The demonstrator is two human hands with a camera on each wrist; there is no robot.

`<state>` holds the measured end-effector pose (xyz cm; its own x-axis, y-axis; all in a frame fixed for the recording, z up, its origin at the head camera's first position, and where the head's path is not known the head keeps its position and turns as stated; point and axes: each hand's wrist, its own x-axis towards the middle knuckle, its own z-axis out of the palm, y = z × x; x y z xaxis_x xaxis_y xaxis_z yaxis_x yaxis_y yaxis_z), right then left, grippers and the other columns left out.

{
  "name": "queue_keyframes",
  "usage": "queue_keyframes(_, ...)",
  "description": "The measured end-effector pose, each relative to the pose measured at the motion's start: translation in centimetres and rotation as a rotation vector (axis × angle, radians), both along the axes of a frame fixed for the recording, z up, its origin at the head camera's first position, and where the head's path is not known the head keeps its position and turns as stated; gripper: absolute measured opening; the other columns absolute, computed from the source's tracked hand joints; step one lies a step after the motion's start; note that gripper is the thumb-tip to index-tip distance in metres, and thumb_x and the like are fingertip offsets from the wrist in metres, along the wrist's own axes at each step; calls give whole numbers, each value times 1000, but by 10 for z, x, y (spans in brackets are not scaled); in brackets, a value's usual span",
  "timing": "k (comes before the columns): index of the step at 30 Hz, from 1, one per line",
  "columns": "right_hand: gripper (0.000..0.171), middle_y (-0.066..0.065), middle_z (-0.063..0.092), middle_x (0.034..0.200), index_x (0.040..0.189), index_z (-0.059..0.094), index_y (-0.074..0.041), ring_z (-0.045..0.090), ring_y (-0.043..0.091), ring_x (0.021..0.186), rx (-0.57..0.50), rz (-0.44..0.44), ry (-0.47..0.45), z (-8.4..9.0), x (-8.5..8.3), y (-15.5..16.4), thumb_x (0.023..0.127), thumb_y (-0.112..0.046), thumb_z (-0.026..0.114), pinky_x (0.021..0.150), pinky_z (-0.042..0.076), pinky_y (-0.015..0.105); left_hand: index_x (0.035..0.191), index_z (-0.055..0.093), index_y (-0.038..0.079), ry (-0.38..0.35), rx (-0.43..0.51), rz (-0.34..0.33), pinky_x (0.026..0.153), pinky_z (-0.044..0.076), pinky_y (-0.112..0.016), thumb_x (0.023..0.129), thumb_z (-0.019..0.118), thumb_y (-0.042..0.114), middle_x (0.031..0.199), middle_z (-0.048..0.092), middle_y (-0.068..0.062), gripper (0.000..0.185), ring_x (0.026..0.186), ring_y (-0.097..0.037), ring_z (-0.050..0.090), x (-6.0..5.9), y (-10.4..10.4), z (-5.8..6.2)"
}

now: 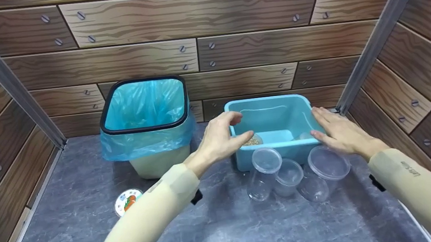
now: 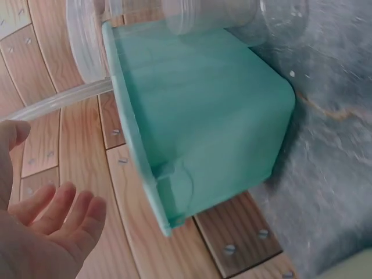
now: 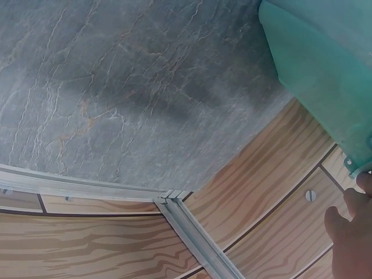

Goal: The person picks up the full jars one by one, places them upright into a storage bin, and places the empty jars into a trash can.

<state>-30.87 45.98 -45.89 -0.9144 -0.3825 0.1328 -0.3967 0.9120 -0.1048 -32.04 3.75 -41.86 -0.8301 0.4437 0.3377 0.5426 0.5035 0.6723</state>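
A light-blue plastic tub (image 1: 271, 152) stands on the grey tabletop between my two hands. My left hand (image 1: 221, 136) hovers by its left rim with fingers bent loosely and thumb apart; in the left wrist view this hand (image 2: 55, 226) is clear of the tub's wall (image 2: 209, 116) and holds nothing. My right hand (image 1: 339, 132) lies along the right rim, fingers straight; its fingertips (image 3: 363, 185) are at the rim in the right wrist view. Inside the tub sit a clear container of grains (image 1: 253, 140) and another clear item (image 1: 304, 136), partly hidden.
Clear lidded plastic containers stand before the tub: a tall one (image 1: 267, 161), a small one (image 1: 288, 173) and a wide one (image 1: 329, 164). At left is a bin lined with a blue bag (image 1: 150, 144). A round, carrot-pictured lid (image 1: 128, 201) lies near my left forearm.
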Motion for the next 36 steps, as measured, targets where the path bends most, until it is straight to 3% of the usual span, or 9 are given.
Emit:
queue_keyframes(8, 80, 31, 24, 184, 175, 24, 7, 25, 56, 171, 8, -16, -22, 0, 2, 2, 119, -45, 47, 137, 23, 73, 136, 75, 8, 9, -164, -110, 109, 63, -48, 99, 82, 42, 133, 79, -12, 51, 123, -28, 76, 12, -31, -11)
queue_keyframes(16, 80, 31, 23, 184, 176, 22, 7, 24, 56, 171, 14, -24, -34, 0, 3, 3, 119, -45, 46, 137, 22, 74, 144, 73, 11, 26, -420, -202, 114, 59, -52, 98, 80, 55, 141, 76, -12, 64, 133, -33, 71, 28, -66, -34)
queue_keyframes(22, 81, 31, 22, 184, 176, 21, 5, 24, 56, 171, 7, -24, -39, 1, 2, 2, 119, -46, 46, 135, 23, 77, 149, 71, 10, 30, -502, -159, 117, 56, -55, 98, 80, 59, 147, 74, -14, 71, 137, -38, 68, 32, -93, -49)
queue_keyframes(29, 81, 33, 25, 183, 175, 23, 7, 27, 57, 169, 6, -11, -29, 0, 0, 1, 119, -44, 49, 135, 26, 75, 157, 62, 9, 36, -519, -84, 119, 54, -62, 95, 83, 58, 152, 70, -21, 82, 141, -46, 66, 34, -128, -63)
queue_keyframes(36, 81, 33, 27, 183, 175, 24, 7, 29, 57, 169, 15, -9, -26, 2, -2, -2, 118, -45, 51, 134, 28, 75, 150, 67, 6, 32, -515, -28, 118, 54, -64, 94, 85, 58, 145, 73, -21, 79, 139, -46, 66, 39, -165, -70)
